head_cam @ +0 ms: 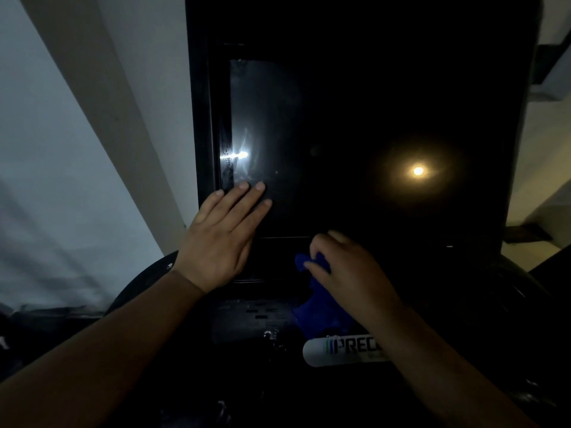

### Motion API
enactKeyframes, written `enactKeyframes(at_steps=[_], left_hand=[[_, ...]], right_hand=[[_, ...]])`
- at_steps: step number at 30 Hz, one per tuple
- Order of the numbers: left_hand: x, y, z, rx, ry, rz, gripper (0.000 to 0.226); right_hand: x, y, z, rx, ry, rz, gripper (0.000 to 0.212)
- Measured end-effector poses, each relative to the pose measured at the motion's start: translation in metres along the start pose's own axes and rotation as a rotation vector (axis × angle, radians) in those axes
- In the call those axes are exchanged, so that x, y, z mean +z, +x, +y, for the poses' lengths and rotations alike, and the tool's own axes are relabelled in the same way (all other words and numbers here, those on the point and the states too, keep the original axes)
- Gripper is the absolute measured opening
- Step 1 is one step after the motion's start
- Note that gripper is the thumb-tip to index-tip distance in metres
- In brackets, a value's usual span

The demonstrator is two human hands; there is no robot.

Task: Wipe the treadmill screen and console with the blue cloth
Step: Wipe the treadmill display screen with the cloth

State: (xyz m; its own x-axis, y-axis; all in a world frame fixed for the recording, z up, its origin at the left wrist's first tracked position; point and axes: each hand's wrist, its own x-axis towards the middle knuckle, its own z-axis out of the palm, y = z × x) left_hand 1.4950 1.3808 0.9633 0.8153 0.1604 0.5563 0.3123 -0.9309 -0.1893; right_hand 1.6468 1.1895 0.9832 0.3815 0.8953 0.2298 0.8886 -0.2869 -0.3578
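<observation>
The treadmill's dark screen (340, 118) fills the middle of the head view, with two light reflections on its glass. My left hand (222, 236) lies flat with straight fingers on the screen's lower left corner. Below the screen's bottom edge, my right hand (349, 270) grips the blue cloth (321, 307) with curled fingers. The cloth hangs down from that hand over the black console (247, 322). Part of the cloth is hidden under my right hand and wrist.
A white label with dark letters (340, 350) sits on the console below the cloth. A pale wall (77, 149) stands to the left of the machine. A curved black handlebar (139, 282) runs under my left forearm. The room is dim.
</observation>
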Motion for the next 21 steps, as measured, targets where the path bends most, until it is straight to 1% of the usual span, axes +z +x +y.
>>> enactKeyframes(at_steps=[2,4,5,6,8,10,14,18,21], left_hand=[[0.001,0.0,0.0,-0.004,0.004,0.001,0.057],[0.001,0.0,0.0,-0.004,0.003,0.012,0.056],[0.001,0.0,0.0,-0.004,0.0,0.018,0.056],[0.002,0.0,0.0,-0.003,-0.001,0.023,0.056],[0.002,0.0,0.0,-0.004,0.0,0.025,0.057],[0.002,0.0,0.001,-0.004,0.002,0.022,0.058],[0.001,0.0,0.0,-0.003,0.0,0.019,0.059],[0.0,0.0,0.0,0.001,0.005,0.017,0.059],[0.001,0.0,0.0,-0.001,0.004,0.016,0.059]], right_hand=[[-0.001,0.0,0.003,0.013,0.058,0.146,0.017],[-0.002,-0.001,0.005,0.052,0.117,0.224,0.009],[-0.001,-0.001,0.007,0.086,0.12,0.222,0.011],[0.002,-0.002,0.01,0.121,0.106,0.212,0.018],[0.007,-0.002,0.014,0.127,0.054,0.245,0.024],[0.012,-0.002,0.015,0.097,0.024,0.28,0.021],[0.016,0.001,0.012,0.075,0.039,0.286,0.017],[0.016,0.001,0.012,0.047,-0.012,0.355,0.015],[0.015,0.001,0.014,0.073,0.097,0.35,0.021]])
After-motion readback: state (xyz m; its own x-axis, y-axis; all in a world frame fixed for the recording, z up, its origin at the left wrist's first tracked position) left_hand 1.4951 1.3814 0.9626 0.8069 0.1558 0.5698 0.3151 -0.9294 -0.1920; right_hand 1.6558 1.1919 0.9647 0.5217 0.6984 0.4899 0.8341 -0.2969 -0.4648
